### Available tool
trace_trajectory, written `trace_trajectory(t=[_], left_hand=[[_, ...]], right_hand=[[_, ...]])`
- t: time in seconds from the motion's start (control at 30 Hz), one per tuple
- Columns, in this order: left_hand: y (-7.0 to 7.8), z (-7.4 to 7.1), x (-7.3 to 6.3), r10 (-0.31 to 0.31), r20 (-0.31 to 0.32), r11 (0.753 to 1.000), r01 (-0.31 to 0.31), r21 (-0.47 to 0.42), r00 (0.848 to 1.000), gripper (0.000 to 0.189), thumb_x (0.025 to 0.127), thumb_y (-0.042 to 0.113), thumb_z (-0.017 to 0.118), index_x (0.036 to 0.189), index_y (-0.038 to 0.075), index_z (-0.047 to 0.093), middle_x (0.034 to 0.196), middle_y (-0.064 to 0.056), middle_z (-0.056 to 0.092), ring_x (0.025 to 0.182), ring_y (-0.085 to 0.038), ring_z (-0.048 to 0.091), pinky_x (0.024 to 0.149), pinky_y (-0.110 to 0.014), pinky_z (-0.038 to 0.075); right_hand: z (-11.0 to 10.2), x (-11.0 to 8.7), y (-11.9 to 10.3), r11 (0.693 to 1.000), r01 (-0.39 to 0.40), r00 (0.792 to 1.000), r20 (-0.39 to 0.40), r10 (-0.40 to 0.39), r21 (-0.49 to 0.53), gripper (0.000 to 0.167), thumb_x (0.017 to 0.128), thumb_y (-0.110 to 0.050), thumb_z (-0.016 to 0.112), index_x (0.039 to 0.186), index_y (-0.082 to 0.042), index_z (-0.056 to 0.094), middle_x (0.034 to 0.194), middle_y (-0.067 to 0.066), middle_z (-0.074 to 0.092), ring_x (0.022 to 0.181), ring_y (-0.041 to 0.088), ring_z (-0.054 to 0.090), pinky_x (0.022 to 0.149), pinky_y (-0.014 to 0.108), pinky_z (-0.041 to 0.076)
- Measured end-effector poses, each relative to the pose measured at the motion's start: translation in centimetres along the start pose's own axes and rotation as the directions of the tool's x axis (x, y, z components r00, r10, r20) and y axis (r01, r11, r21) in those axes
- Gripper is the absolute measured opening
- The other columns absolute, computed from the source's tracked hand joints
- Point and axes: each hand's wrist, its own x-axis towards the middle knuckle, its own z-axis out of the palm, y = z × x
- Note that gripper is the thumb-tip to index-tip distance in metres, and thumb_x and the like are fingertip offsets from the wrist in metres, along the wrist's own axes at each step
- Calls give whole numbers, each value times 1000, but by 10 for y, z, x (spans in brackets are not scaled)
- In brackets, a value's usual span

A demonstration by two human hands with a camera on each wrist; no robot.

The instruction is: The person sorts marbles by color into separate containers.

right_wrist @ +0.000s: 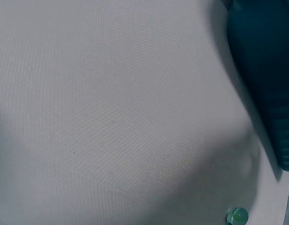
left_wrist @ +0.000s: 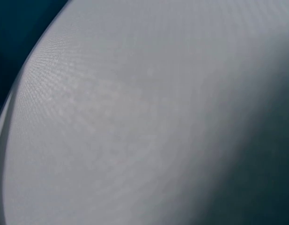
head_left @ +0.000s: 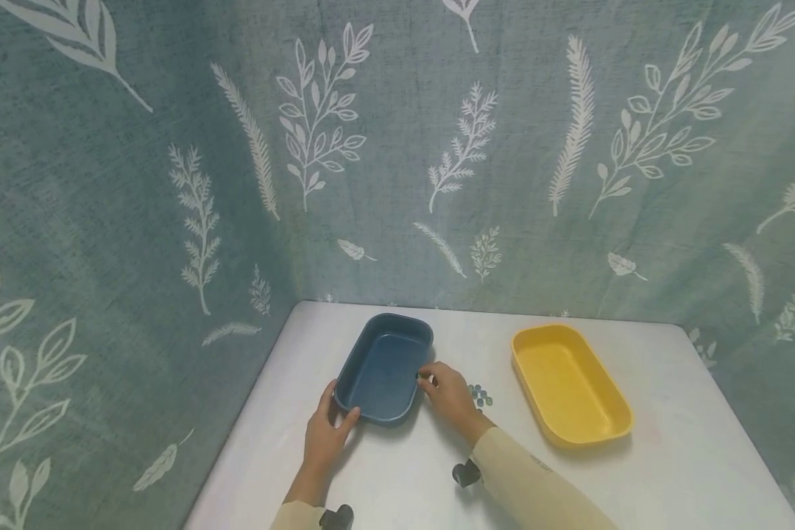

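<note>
A dark blue rectangular tray point(head_left: 383, 368) lies on the white table. My left hand point(head_left: 324, 436) holds its near left corner, thumb against the near side and fingers along the left side. The left wrist view catches only an edge of the blue tray point(left_wrist: 18, 37). At the tray's right rim, my right hand point(head_left: 452, 396) pinches a small greenish glass marble point(head_left: 419, 376) between thumb and fingertips. Several more glass marbles point(head_left: 481, 395), green and blue, lie right of that hand, some hidden behind the wrist. One marble point(right_wrist: 238, 216) appears low in the right wrist view.
A yellow tray point(head_left: 570, 383) of similar shape stands to the right on the white table point(head_left: 397, 486). Green cloth with white leaf prints point(head_left: 397, 243) hangs behind the table and along its left side.
</note>
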Motion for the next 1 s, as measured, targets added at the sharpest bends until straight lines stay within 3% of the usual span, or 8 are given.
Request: trace_trajectory(t=[0.17, 0.43, 0.67, 1.0], left_hand=[[1, -5, 2, -16, 1, 1000, 16, 3, 1000, 82, 87, 47, 71, 152, 19, 31, 152, -13, 37, 138, -35, 34, 112, -52, 28], [-1, 2, 2, -36, 11, 999, 36, -21, 999, 82, 87, 51, 68, 153, 21, 30, 154, -9, 35, 140, -32, 32, 113, -51, 27], [1, 3, -1, -45, 13, 999, 45, -26, 999, 83, 87, 50, 69, 153, 18, 30, 154, -8, 35, 141, -30, 32, 114, -49, 26], [3, 1, -1, -42, 13, 999, 42, -29, 999, 81, 87, 48, 69, 153, 19, 30, 154, -8, 35, 140, -31, 32, 114, -49, 26]], right_hand=[[-1, 2, -5, 999, 51, 999, 18, -51, 20, 15, 94, -19, 66, 107, -13, 68, 100, -5, 63, 83, 9, 56, 71, 26, 52], [-3, -1, -1, 999, 24, 999, 27, -24, 24, 16, 95, -23, 63, 109, -15, 67, 103, -7, 63, 89, 7, 58, 76, 26, 53], [-3, -3, 5, 998, 49, 999, 0, -49, 38, 15, 94, -20, 66, 108, -14, 68, 101, -7, 64, 83, 7, 56, 71, 25, 52], [-19, -16, 31, 1000, -16, 999, -46, 16, 11, 15, 93, -18, 67, 107, -14, 69, 99, -6, 66, 82, 10, 57, 72, 31, 51]])
